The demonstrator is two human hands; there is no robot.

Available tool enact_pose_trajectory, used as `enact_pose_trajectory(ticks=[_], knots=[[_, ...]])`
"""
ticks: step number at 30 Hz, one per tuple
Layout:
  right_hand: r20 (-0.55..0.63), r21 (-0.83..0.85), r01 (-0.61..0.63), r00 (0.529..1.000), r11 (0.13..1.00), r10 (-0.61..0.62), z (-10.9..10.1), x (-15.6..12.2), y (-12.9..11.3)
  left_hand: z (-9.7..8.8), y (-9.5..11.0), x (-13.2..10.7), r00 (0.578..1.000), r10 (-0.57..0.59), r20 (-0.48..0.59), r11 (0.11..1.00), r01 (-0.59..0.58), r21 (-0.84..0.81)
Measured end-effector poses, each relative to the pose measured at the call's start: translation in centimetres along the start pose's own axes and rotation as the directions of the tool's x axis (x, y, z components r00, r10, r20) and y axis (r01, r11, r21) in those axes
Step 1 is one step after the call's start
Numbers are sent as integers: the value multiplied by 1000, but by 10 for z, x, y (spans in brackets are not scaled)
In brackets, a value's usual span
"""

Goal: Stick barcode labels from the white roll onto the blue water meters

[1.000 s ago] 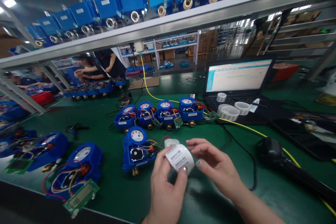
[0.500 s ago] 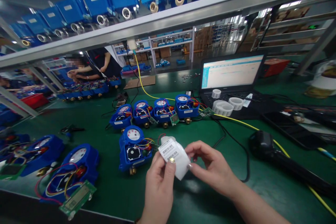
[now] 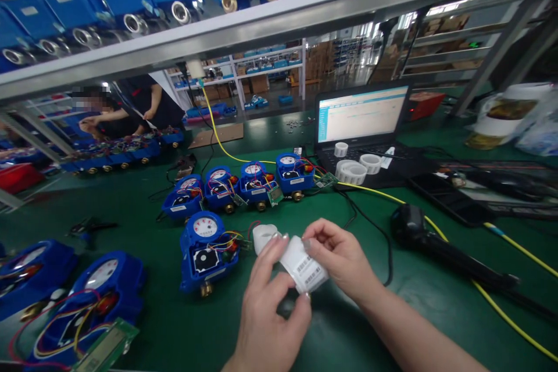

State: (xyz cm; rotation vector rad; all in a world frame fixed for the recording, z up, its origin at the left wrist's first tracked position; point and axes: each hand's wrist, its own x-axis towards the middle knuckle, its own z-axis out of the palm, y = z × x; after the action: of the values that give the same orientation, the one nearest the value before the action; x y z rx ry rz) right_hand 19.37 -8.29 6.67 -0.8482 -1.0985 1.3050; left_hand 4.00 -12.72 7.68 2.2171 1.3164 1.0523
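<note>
1. Since half a second ago, in the head view, the right hand [image 3: 346, 256] has shifted to the upper edge of the white label strip [image 3: 310, 272], and the barcoded print, earlier beside the left thumb, now sits lower, toward the strip's right end.
2. Left fingers, earlier bent behind the strip, now reach partly across it, while the camera has swung rightward.
3. Label strip: above the green bench [image 3: 340, 337], between both hands, glossy and bent, two barcodes facing up; a curled white section [image 3: 263, 236] shows beyond the left fingertips.
4. Right hand: thumb and forefinger closed together, pinching the strip; other fingers curled.
5. Left hand [image 3: 272, 305]: half open, the strip held between thumb at its lower edge and a finger behind.
6. Just left of the hands stands an open blue water meter [image 3: 187, 261], wires exposed; a handheld scanner [image 3: 455, 256] lies to the right.
</note>
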Motion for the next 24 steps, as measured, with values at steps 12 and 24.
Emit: enact_pose_trajectory(ticks=[12, 24], knots=[[149, -83, 174, 976, 981, -160, -9, -8, -3, -5, -5, 3, 957, -266, -116, 926, 221, -306], [159, -245, 260, 961, 934, -226, -5, -6, -2, -9, -2, 3, 956, -274, -109, 945, 247, -213]])
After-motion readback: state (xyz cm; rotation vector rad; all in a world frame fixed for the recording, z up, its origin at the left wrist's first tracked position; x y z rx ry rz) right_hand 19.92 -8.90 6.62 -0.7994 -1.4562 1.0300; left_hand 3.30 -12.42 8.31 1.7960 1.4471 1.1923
